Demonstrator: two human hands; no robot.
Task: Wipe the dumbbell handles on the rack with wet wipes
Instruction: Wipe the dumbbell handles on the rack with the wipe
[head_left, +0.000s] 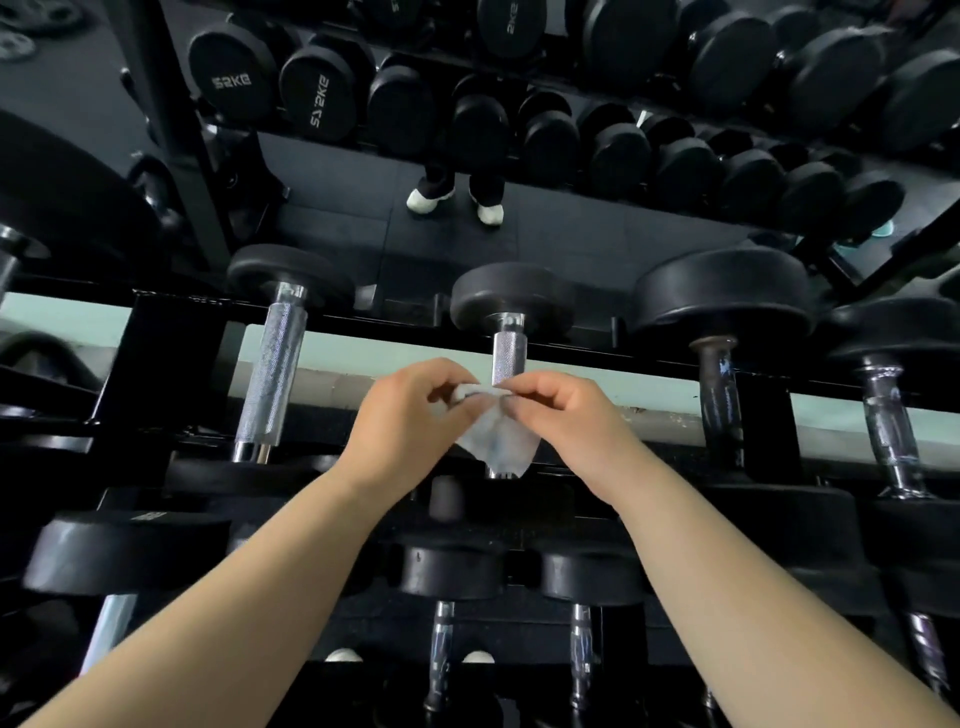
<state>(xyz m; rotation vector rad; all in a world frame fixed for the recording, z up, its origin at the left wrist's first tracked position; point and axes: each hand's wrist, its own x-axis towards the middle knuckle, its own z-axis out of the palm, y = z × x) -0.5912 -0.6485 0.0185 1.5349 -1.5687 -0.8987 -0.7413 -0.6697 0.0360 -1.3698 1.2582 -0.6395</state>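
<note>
The left grip (410, 410) and right grip (563, 415) each pinch the top edge of the wet wipe (500, 444), likely spreading it to a fresh face, just in front of the knurled dumbbell handle (508, 356) midway along the rack (176, 338) upper row

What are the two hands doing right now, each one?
Left hand: pinches the upper left edge of the wet wipe.
Right hand: pinches the same wipe at its upper right edge, in front of a dumbbell handle.
</note>
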